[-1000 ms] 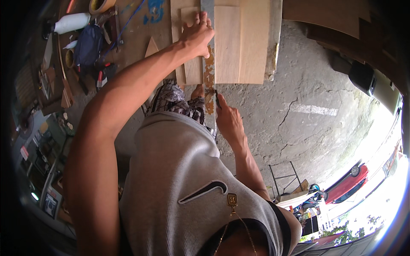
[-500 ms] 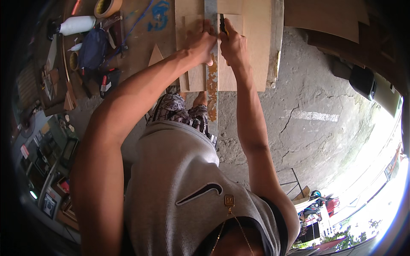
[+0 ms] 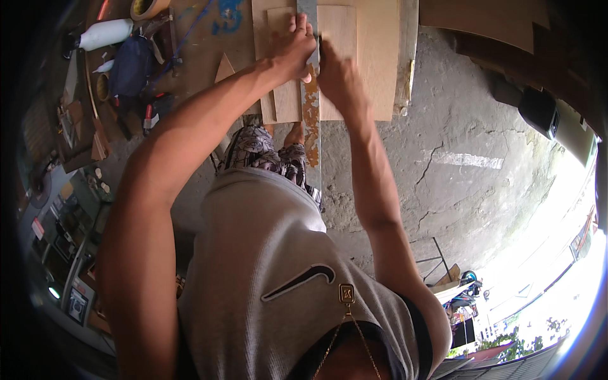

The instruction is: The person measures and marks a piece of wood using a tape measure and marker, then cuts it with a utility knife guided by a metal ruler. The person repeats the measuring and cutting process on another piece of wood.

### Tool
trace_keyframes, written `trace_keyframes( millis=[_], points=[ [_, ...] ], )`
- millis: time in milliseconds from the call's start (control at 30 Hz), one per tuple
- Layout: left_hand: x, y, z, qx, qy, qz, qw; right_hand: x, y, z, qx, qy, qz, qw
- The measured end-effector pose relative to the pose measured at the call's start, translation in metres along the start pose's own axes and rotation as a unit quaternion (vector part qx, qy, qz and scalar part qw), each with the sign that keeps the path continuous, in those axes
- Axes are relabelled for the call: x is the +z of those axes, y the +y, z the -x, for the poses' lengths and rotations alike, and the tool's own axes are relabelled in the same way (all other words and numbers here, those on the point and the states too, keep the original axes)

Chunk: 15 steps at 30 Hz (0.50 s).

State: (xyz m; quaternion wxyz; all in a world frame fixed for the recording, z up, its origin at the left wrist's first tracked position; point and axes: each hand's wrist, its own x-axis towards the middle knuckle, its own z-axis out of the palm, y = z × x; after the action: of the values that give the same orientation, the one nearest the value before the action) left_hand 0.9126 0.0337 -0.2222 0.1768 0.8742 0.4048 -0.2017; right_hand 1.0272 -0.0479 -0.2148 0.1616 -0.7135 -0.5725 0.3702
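My left hand [image 3: 291, 54] presses on a long metal straightedge [image 3: 311, 107], partly coated in flaking rust-coloured patches, with its fingers spread over the upper part. Pale thin wood pieces [image 3: 285, 104] lie beneath the straightedge on a larger plywood sheet [image 3: 377, 76]. The straightedge extends past the sheet's near edge, over my bare feet. Just right of it, my right hand [image 3: 342, 82], blurred by motion, is closed on a utility knife [image 3: 322, 39], mostly hidden by the fingers, against the straightedge's edge.
At upper left, a work surface holds a white bottle [image 3: 104, 35], tape rolls [image 3: 142, 9], a dark blue bag [image 3: 133, 66] and wood offcuts [image 3: 101, 142]. Cracked concrete floor [image 3: 443, 196] spreads to the right, below wooden boards [image 3: 481, 22]. A metal frame [image 3: 437, 253] stands at lower right.
My right hand rose with the knife from the straightedge's lower part to beside my left hand, then came slightly back toward me. My left hand stayed on the straightedge.
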Motion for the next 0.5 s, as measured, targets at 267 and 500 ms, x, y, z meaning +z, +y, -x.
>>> trace_keyframes(
  millis=[267,500],
  points=[
    [-0.002,0.002,0.003,-0.006,0.005,0.025,1.0,0.023,0.003,0.185,0.18,-0.195,-0.025,0.964],
    [0.0,-0.001,0.002,0.005,0.015,0.025,1.0,0.016,0.019,0.057,-0.031,0.191,-0.079,0.978]
  ],
)
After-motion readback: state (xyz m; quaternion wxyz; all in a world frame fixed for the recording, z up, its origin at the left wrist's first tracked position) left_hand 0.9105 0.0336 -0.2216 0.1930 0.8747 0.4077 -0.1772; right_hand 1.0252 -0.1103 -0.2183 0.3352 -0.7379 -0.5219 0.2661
